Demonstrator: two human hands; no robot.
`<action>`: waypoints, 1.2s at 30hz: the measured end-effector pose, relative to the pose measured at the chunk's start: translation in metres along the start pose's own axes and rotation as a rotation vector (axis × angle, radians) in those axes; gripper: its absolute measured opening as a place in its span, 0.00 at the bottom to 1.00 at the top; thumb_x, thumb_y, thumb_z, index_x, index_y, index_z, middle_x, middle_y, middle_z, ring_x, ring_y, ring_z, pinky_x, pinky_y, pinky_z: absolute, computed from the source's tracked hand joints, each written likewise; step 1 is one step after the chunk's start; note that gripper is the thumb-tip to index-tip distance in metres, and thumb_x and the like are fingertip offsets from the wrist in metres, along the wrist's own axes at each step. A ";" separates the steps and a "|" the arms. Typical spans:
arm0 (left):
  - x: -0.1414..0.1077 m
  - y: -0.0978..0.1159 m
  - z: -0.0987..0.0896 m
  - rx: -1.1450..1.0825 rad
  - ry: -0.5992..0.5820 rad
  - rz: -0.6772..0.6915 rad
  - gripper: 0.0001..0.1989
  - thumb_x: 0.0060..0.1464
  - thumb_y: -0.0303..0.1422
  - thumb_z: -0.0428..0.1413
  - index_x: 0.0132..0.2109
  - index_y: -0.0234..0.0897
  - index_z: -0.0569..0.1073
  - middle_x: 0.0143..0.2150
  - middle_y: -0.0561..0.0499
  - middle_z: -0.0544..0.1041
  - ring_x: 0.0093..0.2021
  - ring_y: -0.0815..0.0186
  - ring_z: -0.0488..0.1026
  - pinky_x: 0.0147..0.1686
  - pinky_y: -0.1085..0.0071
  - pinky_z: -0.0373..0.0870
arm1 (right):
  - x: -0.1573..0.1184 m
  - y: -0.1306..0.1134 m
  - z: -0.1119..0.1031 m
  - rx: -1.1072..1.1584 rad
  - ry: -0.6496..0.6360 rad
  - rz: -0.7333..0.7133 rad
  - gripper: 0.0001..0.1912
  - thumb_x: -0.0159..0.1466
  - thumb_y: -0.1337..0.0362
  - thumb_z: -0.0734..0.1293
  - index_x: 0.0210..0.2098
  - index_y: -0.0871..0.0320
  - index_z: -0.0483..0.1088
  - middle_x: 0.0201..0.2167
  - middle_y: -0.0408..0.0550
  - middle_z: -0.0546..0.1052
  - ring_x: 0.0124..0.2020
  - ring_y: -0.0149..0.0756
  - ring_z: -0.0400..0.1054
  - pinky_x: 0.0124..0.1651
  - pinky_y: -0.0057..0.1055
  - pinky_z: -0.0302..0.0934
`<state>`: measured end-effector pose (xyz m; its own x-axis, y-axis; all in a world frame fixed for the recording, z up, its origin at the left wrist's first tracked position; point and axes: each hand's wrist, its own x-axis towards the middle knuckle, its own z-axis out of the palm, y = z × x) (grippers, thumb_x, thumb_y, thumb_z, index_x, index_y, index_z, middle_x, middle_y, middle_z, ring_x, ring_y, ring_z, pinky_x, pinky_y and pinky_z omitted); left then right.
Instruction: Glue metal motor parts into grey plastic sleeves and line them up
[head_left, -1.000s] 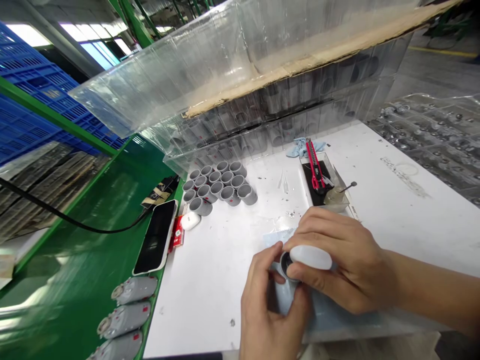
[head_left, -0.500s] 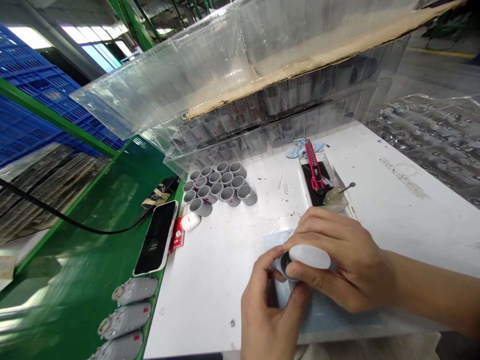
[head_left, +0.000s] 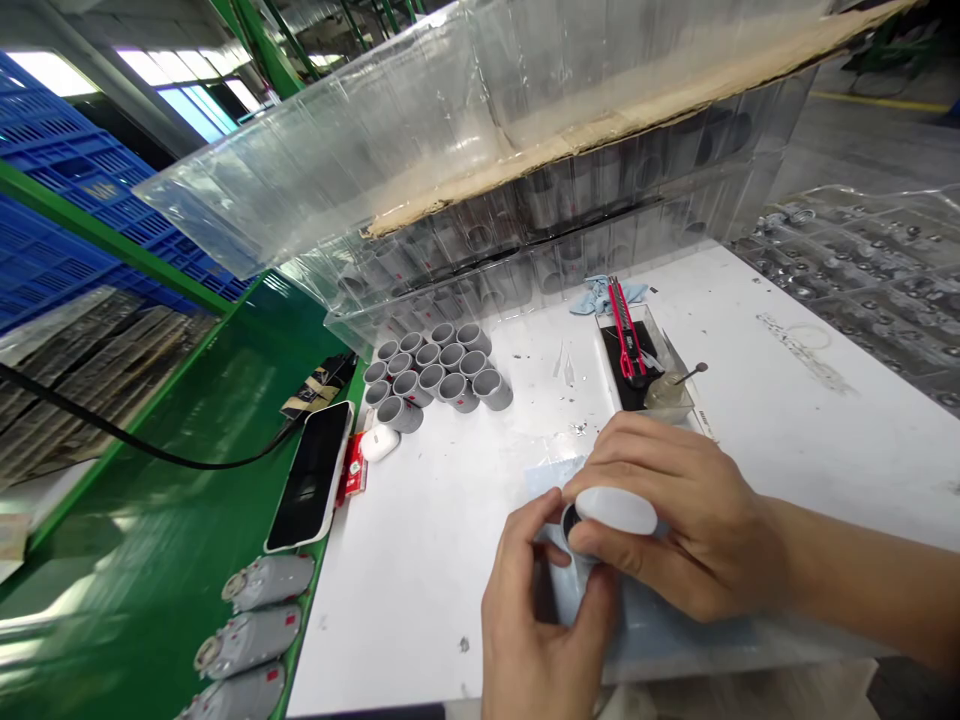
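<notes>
My right hand (head_left: 675,520) wraps around a white capsule-shaped part (head_left: 616,510) from above. The part has a dark round end (head_left: 570,522). My left hand (head_left: 544,610) pinches that end between thumb and fingers, and part of it is hidden by those fingers. Both hands sit over a pale blue sheet of film (head_left: 667,625) on the white table (head_left: 420,590). A cluster of several open grey cylinders (head_left: 435,372) stands upright on the table, to the far left of my hands.
A clear plastic bin (head_left: 480,170) of grey cylinders stands behind the table. Nearby lie a red utility knife (head_left: 626,330) in a small tray, a phone (head_left: 309,478) and a small white case (head_left: 379,442). Grey cylindrical units (head_left: 251,640) lie on the green bench.
Both hands and the white part have shifted slightly to the left. The grip looks the same, and the camera view has moved a little.
</notes>
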<state>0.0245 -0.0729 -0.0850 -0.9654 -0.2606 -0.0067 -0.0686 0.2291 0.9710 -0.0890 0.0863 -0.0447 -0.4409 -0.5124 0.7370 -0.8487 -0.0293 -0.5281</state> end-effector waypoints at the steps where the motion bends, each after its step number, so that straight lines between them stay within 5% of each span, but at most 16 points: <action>1: 0.001 -0.001 0.000 -0.003 -0.010 0.007 0.21 0.65 0.39 0.64 0.62 0.44 0.71 0.58 0.44 0.75 0.55 0.54 0.76 0.52 0.64 0.77 | 0.000 0.000 0.000 -0.003 -0.003 0.000 0.06 0.72 0.68 0.68 0.38 0.63 0.70 0.36 0.51 0.80 0.36 0.37 0.68 0.42 0.39 0.62; 12: 0.009 0.007 -0.001 0.041 -0.087 0.135 0.16 0.68 0.34 0.62 0.60 0.52 0.74 0.57 0.52 0.75 0.55 0.62 0.74 0.51 0.71 0.73 | 0.000 0.002 0.001 -0.009 0.009 0.005 0.07 0.72 0.68 0.68 0.37 0.62 0.68 0.38 0.51 0.81 0.36 0.37 0.70 0.41 0.40 0.63; 22: 0.008 0.006 0.001 -0.003 0.021 -0.120 0.20 0.60 0.43 0.69 0.54 0.44 0.76 0.51 0.48 0.79 0.49 0.56 0.77 0.46 0.67 0.77 | 0.000 0.003 0.000 -0.022 0.012 -0.007 0.06 0.72 0.68 0.69 0.39 0.64 0.70 0.37 0.52 0.81 0.36 0.37 0.70 0.41 0.40 0.63; 26: 0.007 0.004 0.002 0.004 0.057 -0.046 0.23 0.59 0.42 0.70 0.57 0.42 0.75 0.53 0.44 0.78 0.48 0.55 0.78 0.46 0.66 0.78 | -0.001 0.002 0.000 -0.026 0.021 -0.018 0.06 0.72 0.67 0.68 0.39 0.65 0.71 0.37 0.53 0.80 0.36 0.37 0.69 0.42 0.40 0.63; 31: 0.006 0.002 0.003 0.048 -0.021 0.134 0.19 0.67 0.36 0.63 0.62 0.47 0.71 0.59 0.48 0.76 0.58 0.57 0.75 0.58 0.65 0.75 | 0.000 0.003 0.000 -0.021 0.005 -0.010 0.06 0.72 0.67 0.69 0.39 0.63 0.70 0.38 0.52 0.80 0.37 0.37 0.69 0.41 0.39 0.63; 36: 0.008 0.005 0.003 0.035 -0.041 0.111 0.17 0.68 0.36 0.62 0.61 0.48 0.72 0.59 0.48 0.75 0.60 0.56 0.75 0.60 0.63 0.74 | -0.002 0.003 0.000 -0.028 0.017 -0.016 0.06 0.72 0.68 0.69 0.38 0.63 0.69 0.38 0.53 0.80 0.37 0.37 0.69 0.41 0.40 0.63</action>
<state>0.0157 -0.0714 -0.0808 -0.9769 -0.1937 0.0898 0.0311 0.2870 0.9574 -0.0907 0.0876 -0.0475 -0.4316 -0.4971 0.7528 -0.8636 -0.0134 -0.5040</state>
